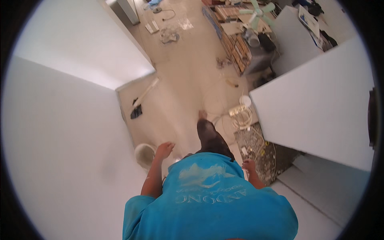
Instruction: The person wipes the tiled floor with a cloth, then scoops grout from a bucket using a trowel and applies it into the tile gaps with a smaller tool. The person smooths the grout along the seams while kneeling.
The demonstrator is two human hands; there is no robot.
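My left hand [165, 150] hangs at my side with its fingers loosely bent and apart, and I see nothing in it. Just beside it, nearer the left wall, stands a whitish bucket [141, 153]; the hand and forearm overlap part of its rim. On the other side, my right hand [249, 164] hangs low by my hip, fingers slightly curled, with no object visible in it. A patch of rough, dark rubble [256, 154] lies on the floor nearest to that hand. One bare foot [203, 115] is forward on the floor.
White walls [60, 132] narrow the way on both sides. A power strip [237, 110] and coiled cable [242, 120] lie ahead right. Farther on are stacked wooden pieces [240, 52] and a fan [257, 13]. A long pale-handled tool [149, 91] and black item [136, 110] lie left.
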